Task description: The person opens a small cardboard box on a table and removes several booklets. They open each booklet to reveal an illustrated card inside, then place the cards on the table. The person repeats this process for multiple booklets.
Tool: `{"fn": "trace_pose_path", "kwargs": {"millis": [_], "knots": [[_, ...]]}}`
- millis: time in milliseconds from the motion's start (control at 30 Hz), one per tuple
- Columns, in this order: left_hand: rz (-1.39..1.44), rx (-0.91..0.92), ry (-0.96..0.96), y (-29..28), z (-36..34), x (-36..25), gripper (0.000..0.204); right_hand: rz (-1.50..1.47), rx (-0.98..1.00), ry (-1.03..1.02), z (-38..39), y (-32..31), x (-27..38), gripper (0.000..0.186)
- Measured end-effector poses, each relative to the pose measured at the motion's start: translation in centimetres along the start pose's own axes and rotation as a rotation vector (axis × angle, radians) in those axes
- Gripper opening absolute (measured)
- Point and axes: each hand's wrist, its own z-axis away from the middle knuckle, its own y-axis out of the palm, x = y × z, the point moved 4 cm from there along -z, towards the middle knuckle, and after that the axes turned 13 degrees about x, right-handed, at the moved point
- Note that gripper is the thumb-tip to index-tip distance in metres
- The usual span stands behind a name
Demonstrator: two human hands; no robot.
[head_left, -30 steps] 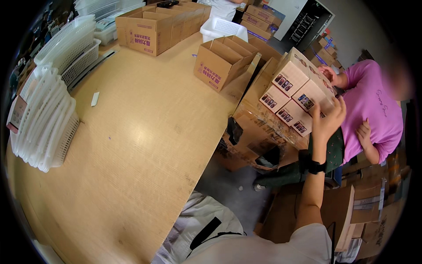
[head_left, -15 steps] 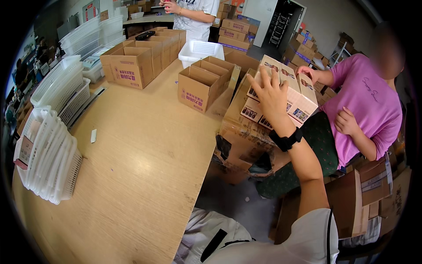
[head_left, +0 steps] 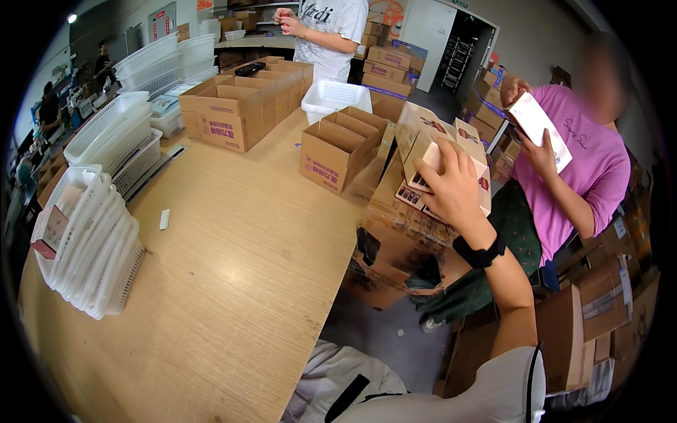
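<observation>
My right hand (head_left: 455,192), with a black band on the wrist, curls its fingers over a small printed pale cardboard box (head_left: 425,151) at the top of a pile. Beside it are several similar boxes (head_left: 467,132), resting on a large worn, taped carton (head_left: 384,247). My left hand is out of view. At the right, a co-worker in a pink top (head_left: 599,173) holds another pale box (head_left: 536,123) in both hands.
The wooden table (head_left: 197,268) carries divided brown cartons (head_left: 229,120) (head_left: 328,162), a white basket (head_left: 321,106) and stacked white baskets (head_left: 84,233). Another person in white (head_left: 324,49) stands behind it. More cartons (head_left: 592,310) stand at the lower right and by a doorway.
My right hand has moved leftward from the pile's right side onto the front left box. The co-worker in pink has lifted a box off the pile and now holds it up.
</observation>
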Motion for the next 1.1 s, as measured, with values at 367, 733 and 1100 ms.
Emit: {"fn": "trace_pose_path", "kwargs": {"millis": [367, 733, 1100], "knots": [[-0.198, -0.045, -0.073, 4.9, -1.3, -2.2, 0.011, -0.54, -0.352, -0.465, 1.8, -2.7, 8.8, 0.04], [-0.245, 0.7, -0.11, 15.1, -4.9, -4.8, 0.041, -1.014, -0.475, -0.87, 7.6, -0.9, 20.6, 0.032], [-0.47, 1.24, 0.08, 20.6, -2.8, -3.1, 0.057, -1.098, -0.628, -1.044, 12.1, -0.9, 22.1, 0.014]]}}
